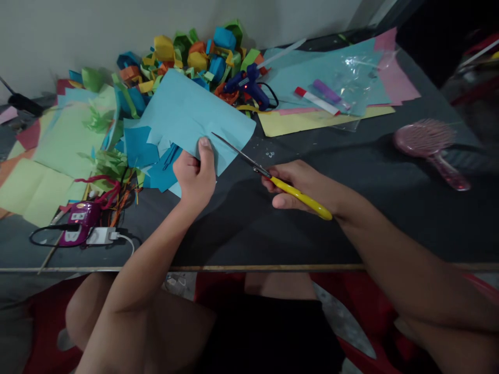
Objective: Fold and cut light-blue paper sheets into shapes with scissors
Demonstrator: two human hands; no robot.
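Note:
My left hand [196, 174] pinches the near edge of a light blue paper sheet [191, 111], thumb on top, holding it tilted above the dark table [351, 218]. My right hand [302, 187] grips yellow-handled scissors [273, 176]; their blades point up and left, and the tip reaches the paper's edge close to my left thumb. Darker blue paper pieces [150, 156] lie just under the sheet.
A heap of coloured paper scraps [187, 57] and a blue glue gun [249, 85] sit at the back. Teal, pink and yellow sheets [327, 88] with glue sticks lie right. A pink hairbrush [429, 145] is far right. A purple device [80, 221] with cables lies front left.

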